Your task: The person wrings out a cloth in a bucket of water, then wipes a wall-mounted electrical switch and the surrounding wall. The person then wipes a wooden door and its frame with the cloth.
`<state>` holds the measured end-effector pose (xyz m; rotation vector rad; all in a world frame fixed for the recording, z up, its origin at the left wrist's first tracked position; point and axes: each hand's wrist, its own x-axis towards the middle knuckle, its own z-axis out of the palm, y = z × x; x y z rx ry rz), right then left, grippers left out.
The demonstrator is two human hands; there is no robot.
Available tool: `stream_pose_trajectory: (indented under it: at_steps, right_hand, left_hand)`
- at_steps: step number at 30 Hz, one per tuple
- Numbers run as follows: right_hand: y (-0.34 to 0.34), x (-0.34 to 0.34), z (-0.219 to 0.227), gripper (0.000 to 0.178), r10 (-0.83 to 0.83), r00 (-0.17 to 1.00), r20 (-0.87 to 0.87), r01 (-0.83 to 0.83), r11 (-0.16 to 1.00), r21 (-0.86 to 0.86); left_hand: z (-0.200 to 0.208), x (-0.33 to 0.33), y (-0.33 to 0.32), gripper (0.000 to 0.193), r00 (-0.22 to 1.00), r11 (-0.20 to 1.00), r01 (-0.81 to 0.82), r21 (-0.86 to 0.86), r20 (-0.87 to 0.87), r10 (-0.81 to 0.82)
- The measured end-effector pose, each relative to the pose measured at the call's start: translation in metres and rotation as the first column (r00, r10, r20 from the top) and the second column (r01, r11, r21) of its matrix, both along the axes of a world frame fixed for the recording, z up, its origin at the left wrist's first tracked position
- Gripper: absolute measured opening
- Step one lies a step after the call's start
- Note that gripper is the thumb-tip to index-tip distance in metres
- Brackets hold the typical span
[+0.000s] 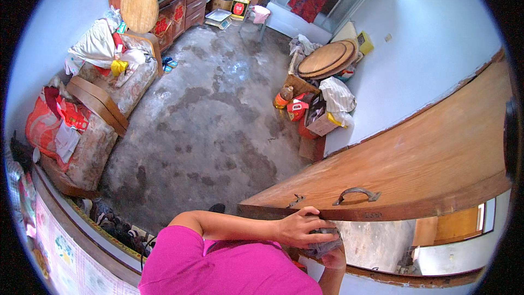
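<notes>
My left hand (pixel 305 228) reaches across my body, its fingers curled over a crumpled dark grey cloth (pixel 323 247). From below, my right hand (pixel 334 259) is closed against the same cloth; most of its fingers are hidden. Both hands are beside the lower edge of a wooden door (pixel 415 153). Its curved metal handle (pixel 356 194) lies to the right of my hands, and neither hand touches it. A small dark latch (pixel 295 201) is fixed to the door just above my left hand.
Beyond the door is a stained concrete floor (pixel 202 125). A cluttered sofa (pixel 90 136) lines the left. Round wooden boards (pixel 327 59), an orange-brown bottle (pixel 283 96) and a box (pixel 323 123) stand along the right wall. Cabinets (pixel 196 0) are at the back.
</notes>
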<state>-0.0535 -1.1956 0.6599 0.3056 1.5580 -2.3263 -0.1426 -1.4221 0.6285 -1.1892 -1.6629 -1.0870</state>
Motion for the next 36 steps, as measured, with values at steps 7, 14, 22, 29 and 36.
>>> stream_pose_trajectory:
  at_steps: [7, 14, 22, 29, 36]
  right_hand:
    - [-0.021, 0.009, 0.021, 0.094, -0.035, 0.995, -0.096, 0.034, 0.999, -0.008]
    - [-0.023, 0.002, 0.023, 0.109, 0.058, 0.996, -0.066, -0.063, 0.996, -0.068]
    - [-0.028, 0.008, 0.02, 0.099, -0.047, 0.997, -0.057, 0.046, 0.999, -0.025]
    - [-0.025, 0.012, 0.006, 0.082, -0.142, 0.99, -0.021, 0.141, 0.989, -0.048]
    - [-0.019, 0.007, 0.003, 0.084, -0.058, 0.994, -0.094, 0.055, 0.998, -0.043]
  left_hand:
    - [0.008, -0.002, -0.007, 0.05, 0.978, 0.979, 0.203, -0.029, 0.042, -0.202]
    - [0.004, -0.007, -0.015, 0.054, 0.982, 0.984, 0.175, -0.034, 0.075, -0.172]
    - [0.007, -0.009, -0.021, 0.06, 0.979, 0.979, 0.193, -0.063, 0.082, -0.188]
    - [0.005, -0.004, -0.018, 0.077, 0.987, 0.979, 0.144, -0.145, 0.09, -0.132]
    - [0.002, -0.003, -0.012, 0.064, 0.996, 0.992, 0.061, -0.112, 0.07, -0.054]
